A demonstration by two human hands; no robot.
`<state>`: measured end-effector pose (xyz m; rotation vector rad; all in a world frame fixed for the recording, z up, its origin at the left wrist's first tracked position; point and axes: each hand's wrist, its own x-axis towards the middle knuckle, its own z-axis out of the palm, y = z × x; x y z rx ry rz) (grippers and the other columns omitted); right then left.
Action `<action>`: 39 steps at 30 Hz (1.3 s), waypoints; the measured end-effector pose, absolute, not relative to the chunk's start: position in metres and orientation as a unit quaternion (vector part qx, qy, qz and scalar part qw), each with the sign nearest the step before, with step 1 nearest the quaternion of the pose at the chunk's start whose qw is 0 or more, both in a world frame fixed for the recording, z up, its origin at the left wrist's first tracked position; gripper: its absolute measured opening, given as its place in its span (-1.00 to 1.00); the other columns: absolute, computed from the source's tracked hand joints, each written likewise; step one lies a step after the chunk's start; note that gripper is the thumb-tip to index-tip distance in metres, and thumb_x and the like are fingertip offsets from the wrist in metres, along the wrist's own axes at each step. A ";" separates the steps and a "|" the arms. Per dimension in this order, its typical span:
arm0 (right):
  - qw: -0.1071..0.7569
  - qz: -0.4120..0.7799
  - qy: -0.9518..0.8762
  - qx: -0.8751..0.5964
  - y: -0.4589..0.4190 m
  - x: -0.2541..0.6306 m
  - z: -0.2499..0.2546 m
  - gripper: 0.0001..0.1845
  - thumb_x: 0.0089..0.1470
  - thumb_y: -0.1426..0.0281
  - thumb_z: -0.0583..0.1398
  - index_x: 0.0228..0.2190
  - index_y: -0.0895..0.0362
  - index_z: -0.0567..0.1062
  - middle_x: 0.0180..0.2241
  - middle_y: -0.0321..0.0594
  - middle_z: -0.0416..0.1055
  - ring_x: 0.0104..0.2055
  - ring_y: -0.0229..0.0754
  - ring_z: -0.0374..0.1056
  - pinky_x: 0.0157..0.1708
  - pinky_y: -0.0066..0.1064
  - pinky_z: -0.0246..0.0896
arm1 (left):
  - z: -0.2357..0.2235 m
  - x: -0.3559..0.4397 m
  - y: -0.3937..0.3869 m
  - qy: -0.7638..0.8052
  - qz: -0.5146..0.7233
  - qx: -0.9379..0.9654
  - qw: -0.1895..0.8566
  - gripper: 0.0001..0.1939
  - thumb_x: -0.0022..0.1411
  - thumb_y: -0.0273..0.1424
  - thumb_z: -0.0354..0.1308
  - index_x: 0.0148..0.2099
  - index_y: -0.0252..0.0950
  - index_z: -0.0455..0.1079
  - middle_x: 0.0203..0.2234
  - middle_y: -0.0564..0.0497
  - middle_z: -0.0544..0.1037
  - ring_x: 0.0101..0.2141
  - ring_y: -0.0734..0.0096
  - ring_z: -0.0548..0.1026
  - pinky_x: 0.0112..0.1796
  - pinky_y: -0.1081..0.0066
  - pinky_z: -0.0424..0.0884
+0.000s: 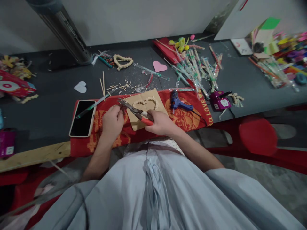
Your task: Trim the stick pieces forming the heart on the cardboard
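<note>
My right hand point(160, 123) is closed round the orange-red handles of a pair of pliers point(134, 110), whose jaws point up and left. Close to the jaw tips, my left hand point(112, 120) has its fingers pinched together; whatever they hold is too small to make out. Under the pliers lies a square brown board point(152, 95) with a heart outline point(153, 103) of small pale pieces on it. The board rests on a red and orange towel point(105, 140). Right of the board, a blue glue gun point(181, 103) lies on the towel.
A phone point(82, 118) lies on the towel's left end, a wrapped stick across it. Behind are loose cut bits point(124, 86), a finished-looking heart frame point(122, 61), a pink paper heart point(159, 66) and wrapped sticks point(194, 64). A purple box point(219, 100) stands right; a red stool point(257, 135) is below.
</note>
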<state>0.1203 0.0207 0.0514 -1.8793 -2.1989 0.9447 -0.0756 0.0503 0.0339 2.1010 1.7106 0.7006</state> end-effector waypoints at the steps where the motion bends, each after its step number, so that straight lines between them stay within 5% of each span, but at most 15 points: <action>1: 0.050 0.309 -0.722 -0.617 0.021 0.120 0.052 -0.66 -0.16 0.21 0.15 -0.33 0.15 0.35 -0.36 -0.11 0.44 -0.35 -0.08 0.32 -0.48 -0.40 -0.03 | 0.034 -0.075 0.050 0.603 0.247 0.740 0.169 -0.83 0.15 -0.47 -0.12 -0.49 -0.22 0.08 -0.50 -0.02 0.36 -0.36 0.34 0.38 -0.31 0.38 0.23; 9: 0.065 0.311 -0.734 -0.601 0.020 0.123 0.050 -0.68 -0.12 0.22 0.11 -0.32 0.17 0.32 -0.31 -0.07 0.43 -0.34 -0.10 0.30 -0.43 -0.40 0.02 | 0.029 -0.075 0.051 0.620 0.246 0.724 0.175 -0.79 0.14 -0.46 -0.08 -0.54 -0.23 0.09 -0.58 0.00 0.32 -0.44 0.38 0.36 -0.37 0.39 0.21; 16: 0.064 0.350 -0.753 -0.553 0.022 0.131 0.041 -0.62 -0.11 0.22 0.09 -0.26 0.20 0.29 -0.25 -0.04 0.37 -0.29 -0.10 0.26 -0.35 -0.37 0.09 | 0.026 -0.081 0.055 0.565 0.285 0.670 0.388 -0.71 0.23 -0.25 -0.08 -0.41 -0.29 0.34 -0.62 0.03 0.42 -0.58 0.48 0.35 -0.54 0.47 0.20; 27: 0.057 0.325 -0.727 -0.602 0.020 0.121 0.045 -0.66 -0.14 0.20 0.12 -0.33 0.16 0.34 -0.36 -0.10 0.42 -0.40 -0.13 0.26 -0.49 -0.39 -0.06 | 0.027 -0.080 0.054 0.592 0.279 0.655 0.377 -0.72 0.22 -0.24 -0.08 -0.38 -0.28 0.36 -0.62 0.03 0.43 -0.62 0.50 0.29 -0.57 0.46 0.16; 31: 0.036 0.306 -0.727 -0.614 0.019 0.119 0.046 -0.67 -0.13 0.19 0.12 -0.35 0.16 0.35 -0.36 -0.08 0.44 -0.37 -0.08 0.31 -0.48 -0.38 -0.06 | 0.024 -0.078 0.053 0.598 0.265 0.671 0.349 -0.74 0.22 -0.29 -0.10 -0.40 -0.27 0.33 -0.63 0.04 0.40 -0.59 0.48 0.30 -0.51 0.45 0.18; 39: 0.053 0.306 -0.742 -0.594 0.014 0.117 0.045 -0.65 -0.07 0.22 0.09 -0.27 0.20 0.34 -0.26 -0.02 0.42 -0.27 -0.06 0.32 -0.36 -0.36 0.11 | 0.014 -0.074 0.049 0.619 0.260 0.735 0.095 -0.80 0.05 -0.52 -0.07 -0.57 -0.24 0.05 -0.63 0.04 0.27 -0.52 0.43 0.26 -0.45 0.40 0.07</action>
